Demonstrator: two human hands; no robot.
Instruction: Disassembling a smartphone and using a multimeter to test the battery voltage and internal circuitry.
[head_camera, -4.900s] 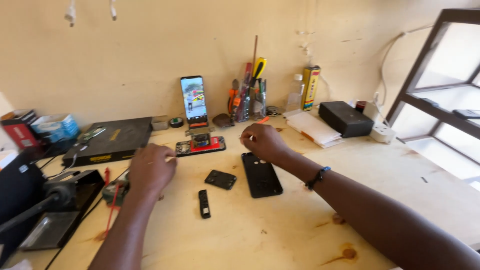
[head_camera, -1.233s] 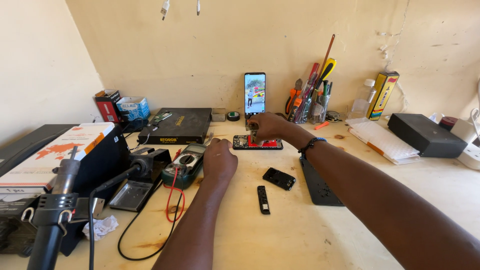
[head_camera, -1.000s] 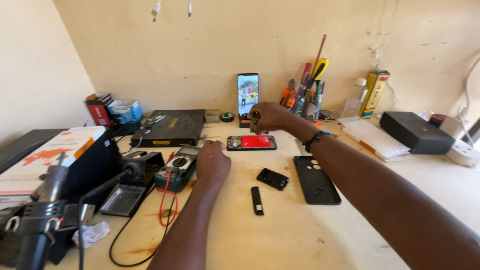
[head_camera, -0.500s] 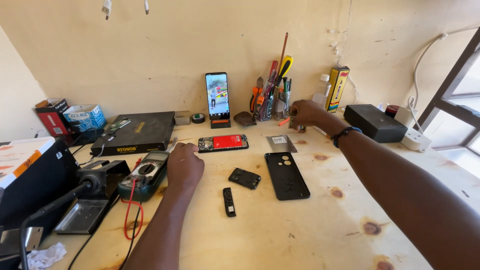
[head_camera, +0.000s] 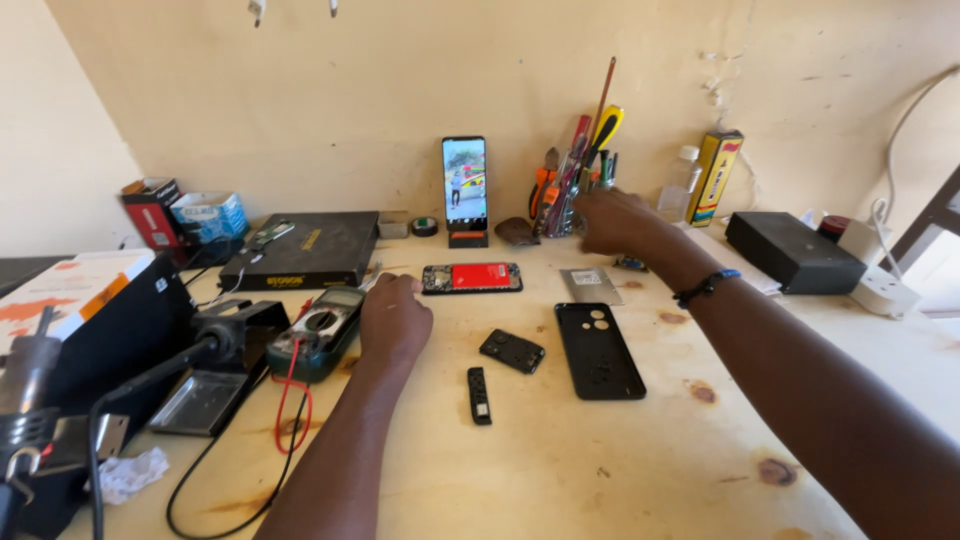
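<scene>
Pale wooden workbench (head_camera: 620, 470) under my arms. Flat black phone back cover (head_camera: 599, 349) lies at middle. Opened phone with red inner part (head_camera: 472, 277) lies just beside my left hand (head_camera: 396, 318); fingers curled, resting on wood, gripping nothing. My right hand (head_camera: 618, 220) reaches at jar of screwdrivers (head_camera: 570, 190); grip I cannot tell.

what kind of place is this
Most likely a small phone repair bench. An opened phone lies on the wooden table beside a loose black back cover, a multimeter with red leads sits by the left hand, and the right hand reaches toward a cup of screwdrivers.
</scene>
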